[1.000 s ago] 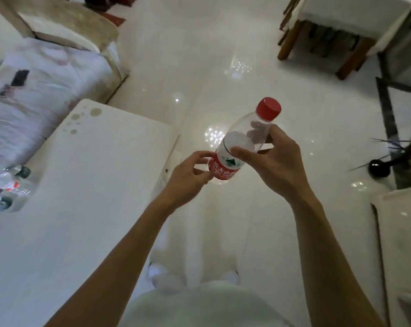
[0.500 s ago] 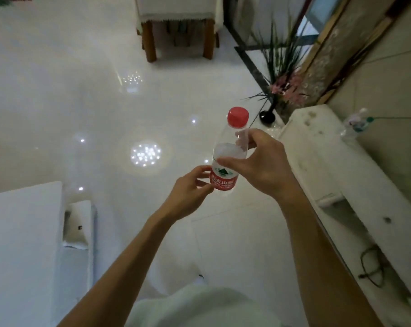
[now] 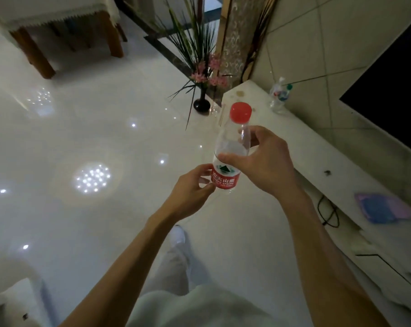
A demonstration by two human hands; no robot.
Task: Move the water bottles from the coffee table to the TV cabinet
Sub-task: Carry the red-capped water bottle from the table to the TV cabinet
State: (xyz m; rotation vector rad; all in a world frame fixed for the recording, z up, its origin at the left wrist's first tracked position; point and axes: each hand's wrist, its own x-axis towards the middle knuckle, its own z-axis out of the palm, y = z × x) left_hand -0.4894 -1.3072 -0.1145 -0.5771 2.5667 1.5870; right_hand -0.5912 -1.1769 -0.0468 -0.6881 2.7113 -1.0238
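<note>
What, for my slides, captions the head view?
Left hand and right hand hold a red-capped water bottle beside the TV cabinet, where another bottle sits.

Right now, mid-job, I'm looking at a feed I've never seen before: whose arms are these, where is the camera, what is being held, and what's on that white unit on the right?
There is no machine: these are a person's two bare arms, seen from one wide-angle camera worn on the head, looking forward and down. The right hand grips a red-capped water bottle around its middle; the left hand pinches its labelled lower end. Along the right runs the white TV cabinet; on it are another clear bottle near the far end, a dark cable and a blurred blue-and-pink flat thing.
</note>
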